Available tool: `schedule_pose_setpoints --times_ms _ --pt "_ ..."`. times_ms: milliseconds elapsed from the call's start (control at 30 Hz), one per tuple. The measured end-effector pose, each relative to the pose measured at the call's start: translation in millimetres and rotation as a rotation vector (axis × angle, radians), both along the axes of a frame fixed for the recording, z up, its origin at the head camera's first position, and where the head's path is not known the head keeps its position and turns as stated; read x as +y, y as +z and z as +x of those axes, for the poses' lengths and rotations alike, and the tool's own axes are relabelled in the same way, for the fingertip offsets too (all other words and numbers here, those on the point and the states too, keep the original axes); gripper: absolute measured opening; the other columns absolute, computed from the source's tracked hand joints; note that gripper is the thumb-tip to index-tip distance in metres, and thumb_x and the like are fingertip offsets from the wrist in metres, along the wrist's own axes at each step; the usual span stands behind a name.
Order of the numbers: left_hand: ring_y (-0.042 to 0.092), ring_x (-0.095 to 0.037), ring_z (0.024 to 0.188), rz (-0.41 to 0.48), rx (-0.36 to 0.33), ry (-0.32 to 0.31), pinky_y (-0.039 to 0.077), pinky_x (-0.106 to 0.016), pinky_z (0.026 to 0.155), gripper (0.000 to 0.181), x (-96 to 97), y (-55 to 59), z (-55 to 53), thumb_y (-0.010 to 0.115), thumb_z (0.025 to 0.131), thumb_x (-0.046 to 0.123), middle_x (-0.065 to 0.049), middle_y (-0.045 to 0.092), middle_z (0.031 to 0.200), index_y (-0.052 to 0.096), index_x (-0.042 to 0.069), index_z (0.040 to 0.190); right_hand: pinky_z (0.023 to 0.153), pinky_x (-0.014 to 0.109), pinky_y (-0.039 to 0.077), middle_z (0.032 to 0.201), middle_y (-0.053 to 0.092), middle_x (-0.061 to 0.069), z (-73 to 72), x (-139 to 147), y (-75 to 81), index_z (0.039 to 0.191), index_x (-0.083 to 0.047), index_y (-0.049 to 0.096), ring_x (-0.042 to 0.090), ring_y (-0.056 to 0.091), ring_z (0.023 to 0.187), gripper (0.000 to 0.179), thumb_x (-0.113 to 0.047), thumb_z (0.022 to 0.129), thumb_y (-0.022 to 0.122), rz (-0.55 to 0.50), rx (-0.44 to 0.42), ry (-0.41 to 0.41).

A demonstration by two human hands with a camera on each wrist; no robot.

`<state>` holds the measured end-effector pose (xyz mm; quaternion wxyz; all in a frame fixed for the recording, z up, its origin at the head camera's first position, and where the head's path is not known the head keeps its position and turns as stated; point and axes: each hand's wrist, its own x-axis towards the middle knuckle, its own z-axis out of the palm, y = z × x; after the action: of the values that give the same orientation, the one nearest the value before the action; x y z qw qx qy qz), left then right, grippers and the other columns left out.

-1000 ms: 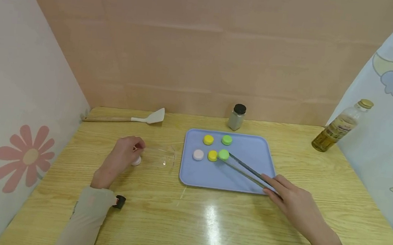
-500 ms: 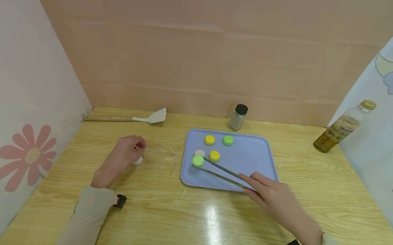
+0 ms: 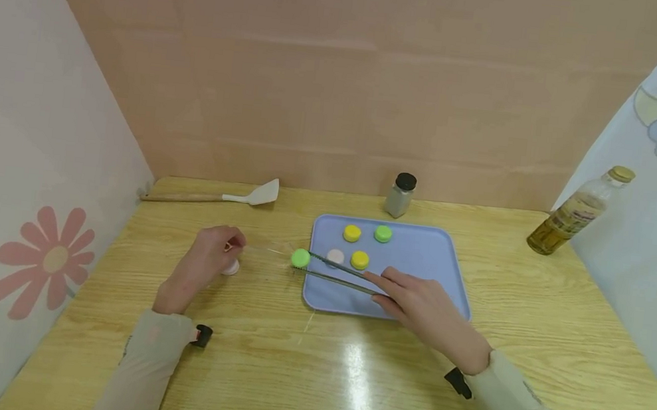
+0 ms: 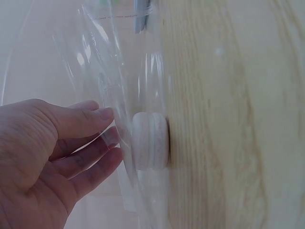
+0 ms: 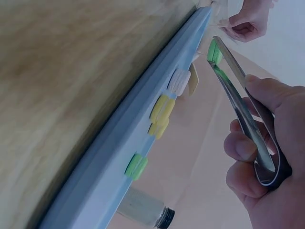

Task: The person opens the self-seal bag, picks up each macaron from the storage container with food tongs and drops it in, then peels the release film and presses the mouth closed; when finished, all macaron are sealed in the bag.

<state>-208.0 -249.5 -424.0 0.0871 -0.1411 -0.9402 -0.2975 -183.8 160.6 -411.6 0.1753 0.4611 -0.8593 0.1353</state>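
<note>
My right hand grips metal tongs, whose tips hold a green macaron just past the tray's left edge. With thumb and fingers, my left hand pinches the upper side of a clear plastic bag. A pale macaron lies inside the bag, beside the left fingertips. The bag's mouth faces the tongs and the green macaron. On the blue tray rest two yellow macarons, a pale macaron and a green one.
A spatula with a wooden handle lies at the back left. Behind the tray stands a small jar with a black lid. A bottle of amber liquid is at the back right, near the side wall.
My right hand has moved left with the tongs, carrying the green macaron from over the tray to the bag's mouth. The left hand stays in place, still pinching the bag.
</note>
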Motion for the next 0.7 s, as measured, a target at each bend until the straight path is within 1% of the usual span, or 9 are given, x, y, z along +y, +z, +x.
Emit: schedule_pose_setpoints --times_ms 100,200,267,400,600,700 --pt "0.064 -0.027 0.085 -0.006 0.006 -0.002 0.053 -0.043 0.073 0.006 0.5 0.3 -0.3 0.068 0.093 -0.005 -0.012 0.07 0.093 0.071 -0.002 0.097 0.048 0.015 0.035 0.088 0.052 -0.009 -5.4 -8 0.1 0.128 -0.01 0.07 0.001 0.039 0.061 0.038 -0.017 0.091 0.077 0.0 0.024 0.032" --pt "0.064 -0.028 0.085 -0.009 0.001 0.004 0.054 -0.043 0.074 0.007 0.7 1.2 0.2 0.068 0.092 -0.006 -0.012 0.07 0.093 0.071 -0.002 0.097 0.049 0.016 0.037 0.091 0.054 -0.008 -10.3 -16 -0.9 0.129 -0.011 0.07 0.002 0.041 0.062 0.039 -0.018 0.091 0.077 0.014 0.043 0.053" --pt "0.065 -0.028 0.086 -0.006 -0.002 0.008 0.054 -0.044 0.075 0.007 0.8 2.2 0.5 0.068 0.092 -0.006 -0.012 0.07 0.093 0.071 -0.002 0.097 0.049 0.017 0.038 0.091 0.054 -0.007 -13.5 -22 -1.8 0.129 -0.012 0.07 0.003 0.042 0.063 0.038 -0.02 0.092 0.077 0.03 0.048 0.055" --pt "0.065 -0.029 0.088 0.0 0.001 -0.002 0.054 -0.045 0.077 0.007 -0.1 1.3 0.5 0.067 0.092 -0.007 -0.012 0.07 0.094 0.071 -0.003 0.097 0.05 0.019 0.038 0.091 0.052 -0.006 -19.6 -33 -3.7 0.129 -0.012 0.07 0.005 0.041 0.062 0.037 -0.021 0.094 0.075 0.051 0.044 0.058" --pt "0.066 -0.028 0.088 0.008 0.014 -0.01 0.054 -0.045 0.076 0.007 -1.0 -0.1 0.1 0.069 0.092 -0.007 -0.012 0.07 0.094 0.071 -0.002 0.096 0.049 0.02 0.035 0.093 0.052 -0.006 -28.0 -49 -6.2 0.132 -0.013 0.067 0.005 0.041 0.061 0.036 -0.022 0.097 0.071 0.076 0.042 0.069" --pt "0.065 -0.029 0.087 0.009 0.023 -0.017 0.054 -0.045 0.076 0.007 -1.3 0.0 -0.2 0.07 0.091 -0.007 -0.012 0.07 0.093 0.071 -0.002 0.096 0.049 0.02 0.036 0.095 0.053 -0.005 -32.4 -57 -7.9 0.131 -0.012 0.067 0.005 0.041 0.062 0.034 -0.022 0.098 0.07 0.084 0.048 0.071"
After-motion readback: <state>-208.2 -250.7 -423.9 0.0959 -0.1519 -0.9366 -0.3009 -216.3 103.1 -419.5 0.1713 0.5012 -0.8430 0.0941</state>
